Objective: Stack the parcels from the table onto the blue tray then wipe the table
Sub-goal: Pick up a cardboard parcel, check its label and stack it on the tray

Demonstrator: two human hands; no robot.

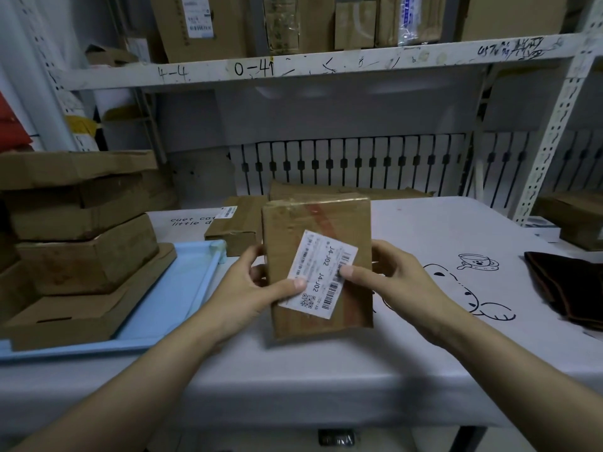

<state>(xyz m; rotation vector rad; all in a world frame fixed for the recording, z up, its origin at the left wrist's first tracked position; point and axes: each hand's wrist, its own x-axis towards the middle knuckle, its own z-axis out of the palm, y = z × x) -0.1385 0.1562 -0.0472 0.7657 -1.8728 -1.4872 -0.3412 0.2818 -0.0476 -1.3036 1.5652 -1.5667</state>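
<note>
The person's left hand [251,282] and right hand [388,272] are both gripping a cardboard parcel [318,265] bearing a white shipping label [321,275], thumbs pressing on the label. The parcel is hanging over the table [424,230], just right of the blue tray [176,298] that is carrying stacked parcels [85,252].

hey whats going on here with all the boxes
A person is holding a labelled cardboard parcel above the table, left hand and right hand each with a grip on one side, thumbs on its label. Several parcels are already stacked on the blue tray to the left. At least two more parcels lie on the table behind the held one. A dark cloth lies at the right, untouched.
</note>
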